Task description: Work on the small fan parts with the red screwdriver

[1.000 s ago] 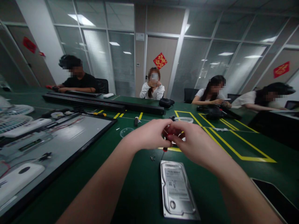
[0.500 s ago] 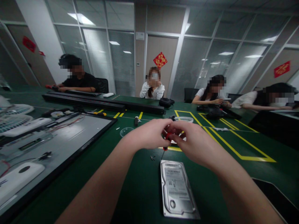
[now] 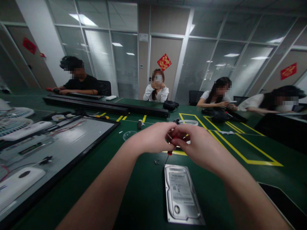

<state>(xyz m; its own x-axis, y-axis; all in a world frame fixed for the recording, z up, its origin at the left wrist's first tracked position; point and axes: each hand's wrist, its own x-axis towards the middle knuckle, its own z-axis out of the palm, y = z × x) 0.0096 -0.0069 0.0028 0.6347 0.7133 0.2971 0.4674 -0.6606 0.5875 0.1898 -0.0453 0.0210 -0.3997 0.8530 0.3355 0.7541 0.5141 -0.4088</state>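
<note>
Beyond the hard drive [image 3: 182, 195], left hand [image 3: 158, 135] and right hand [image 3: 197, 140] snug around a red-handled screwdriver [image 3: 169, 153].

At 9 o'clock of the right grip [image 3: 201, 143], less of the screwdriver's [image 3: 169, 153] red handle is shown than half a second ago; more is covered by the thumb, and a pale streak is exposed.

Your tabletop [image 3: 144, 198] is green. Around your silver hard drive [image 3: 184, 209] with its dark-printed label [image 3: 181, 187], you have a red-handled screwdriver [image 3: 169, 153] at eleven o'clock, yellow tape [image 3: 265, 164] at two, a pale-edged black device [image 3: 283, 204] at three.
</note>
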